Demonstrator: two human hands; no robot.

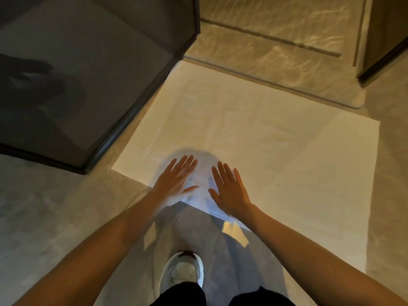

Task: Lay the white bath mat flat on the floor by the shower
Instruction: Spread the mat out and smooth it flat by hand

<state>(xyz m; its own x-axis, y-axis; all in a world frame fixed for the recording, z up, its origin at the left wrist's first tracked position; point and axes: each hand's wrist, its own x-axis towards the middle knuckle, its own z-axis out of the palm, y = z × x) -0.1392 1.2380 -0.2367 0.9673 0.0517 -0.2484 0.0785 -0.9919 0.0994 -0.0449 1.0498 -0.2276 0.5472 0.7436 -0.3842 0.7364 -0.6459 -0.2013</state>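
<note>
The white bath mat lies spread on the grey floor, its far edge along the shower threshold. My left hand and my right hand rest palm down on the mat's near edge, fingers apart, holding nothing. The two hands sit close together, thumbs toward each other. A small label shows at the mat's near edge by my right wrist.
A dark glass shower door stands open at the left, its lower frame beside the mat's left edge. A dark wall or cabinet edge stands at the upper right. My white shoe is on the floor below my hands.
</note>
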